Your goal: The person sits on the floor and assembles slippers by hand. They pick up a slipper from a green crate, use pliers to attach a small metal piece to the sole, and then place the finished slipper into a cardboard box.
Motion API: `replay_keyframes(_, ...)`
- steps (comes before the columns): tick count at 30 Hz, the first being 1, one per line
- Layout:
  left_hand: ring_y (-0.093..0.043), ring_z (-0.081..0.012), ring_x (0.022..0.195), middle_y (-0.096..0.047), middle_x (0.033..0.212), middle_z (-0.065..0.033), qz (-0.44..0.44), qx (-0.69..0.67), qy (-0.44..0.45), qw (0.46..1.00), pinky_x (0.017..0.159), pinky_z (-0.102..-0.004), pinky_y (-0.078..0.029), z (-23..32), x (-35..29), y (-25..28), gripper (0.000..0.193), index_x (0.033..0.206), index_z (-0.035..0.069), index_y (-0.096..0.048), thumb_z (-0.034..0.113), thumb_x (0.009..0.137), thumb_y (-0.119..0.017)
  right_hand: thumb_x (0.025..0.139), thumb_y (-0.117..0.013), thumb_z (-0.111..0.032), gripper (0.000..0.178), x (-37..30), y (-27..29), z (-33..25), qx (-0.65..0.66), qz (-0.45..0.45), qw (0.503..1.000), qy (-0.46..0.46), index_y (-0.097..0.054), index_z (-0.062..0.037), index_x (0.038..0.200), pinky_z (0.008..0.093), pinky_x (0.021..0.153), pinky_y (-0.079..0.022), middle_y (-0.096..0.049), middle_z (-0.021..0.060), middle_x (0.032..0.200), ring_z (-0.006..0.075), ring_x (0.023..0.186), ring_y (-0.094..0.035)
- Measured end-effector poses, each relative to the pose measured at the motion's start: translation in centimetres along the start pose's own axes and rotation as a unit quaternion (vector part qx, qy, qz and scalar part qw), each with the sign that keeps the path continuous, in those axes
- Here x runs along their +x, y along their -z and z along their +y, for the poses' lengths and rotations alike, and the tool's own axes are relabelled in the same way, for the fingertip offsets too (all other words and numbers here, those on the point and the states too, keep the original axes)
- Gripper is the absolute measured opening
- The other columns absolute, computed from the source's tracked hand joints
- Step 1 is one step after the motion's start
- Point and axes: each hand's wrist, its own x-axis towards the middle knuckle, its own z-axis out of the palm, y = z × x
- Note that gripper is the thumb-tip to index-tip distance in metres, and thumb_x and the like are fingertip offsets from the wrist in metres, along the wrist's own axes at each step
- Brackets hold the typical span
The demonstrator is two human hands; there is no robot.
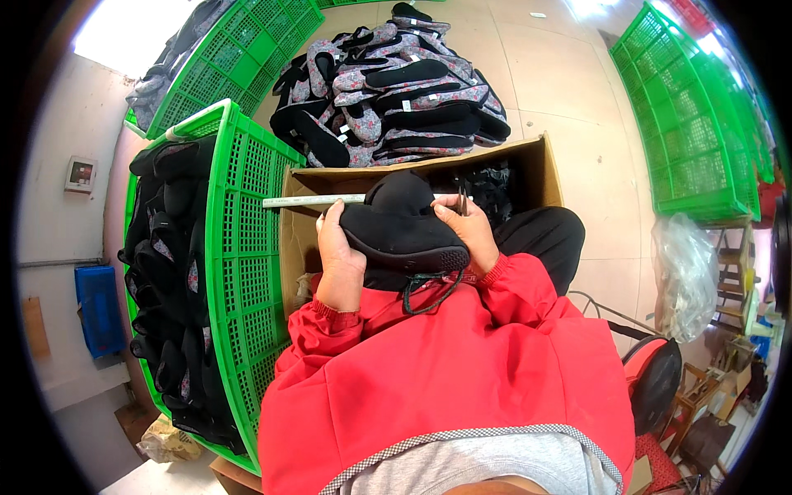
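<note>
"Two hands, one item. Where is it?"

"One black shoe (400, 233) is between the left hand (341, 262) and the right hand (472, 235), in front of the person's red smock (445, 346) and at the near side of an open cardboard box (351, 179). Its long axis runs roughly left to right, dipping slightly at the right. A textured patch at the lower right faces the person."

"Which hand is nearer?"

"Neither; both touch it. The left fingers are closed about its left end, partly hidden. The right fingers are drawn narrow at its upper right edge, holding a dark pointed tool (463, 203)."

"How does the tool lie?"

"Just beside the shoe's right side, tip directed away from the person. Whether its blades stand apart cannot be told."

"Surroundings?"

"A pale bar (309, 200) lies crosswise behind the shoe. A green crate (250, 272) of black footwear stands left; patterned slippers (396, 91) are heaped beyond the box."
</note>
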Motion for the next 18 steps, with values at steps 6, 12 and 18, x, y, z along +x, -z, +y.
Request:
replay_keyframes(6,-0.063,-0.0234,0.096,-0.062,0.109,-0.0079,-0.033,-0.033,-0.075,0.996,0.086,-0.0386,-0.054,2.3,-0.6,-0.2,0.033,0.119,0.01,-0.051,0.014,0.09,-0.066,0.096,-0.066,-0.011,0.013,-2.0,0.8,-0.1,-0.09,-0.067,0.991,0.067,-0.066,-0.0033,0.106,0.0214,0.084,-0.045,-0.063,-0.0019,0.1,0.0052,0.09,-0.055)
replay_keyframes(12,-0.055,-0.0273,0.115,-0.054,0.123,-0.0111,-0.229,-0.072,-0.272,0.932,0.099,-0.0466,-0.049,5.0,-6.5,-3.2,0.032,0.122,0.011,-0.05,0.011,0.091,-0.057,0.107,-0.046,-0.029,0.034,-2.0,3.1,-1.2,-0.014,0.001,0.998,-0.065,-0.055,-0.0087,0.133,0.0165,0.044,-0.031,-0.068,0.0051,0.109,0.0057,0.071,-0.059)
replay_keyframes(18,-0.043,-0.0326,0.129,-0.044,0.128,-0.016,-0.333,0.005,-0.446,0.831,0.112,-0.0542,-0.036,4.1,-7.8,-4.5,0.04,0.122,0.011,-0.044,0.019,0.088,-0.064,0.109,-0.036,-0.036,0.033,-4.4,1.5,-0.4,0.099,-0.023,0.974,-0.202,-0.053,-0.0098,0.1,0.0229,0.038,-0.024,-0.059,0.0035,0.073,0.0097,0.044,-0.039)
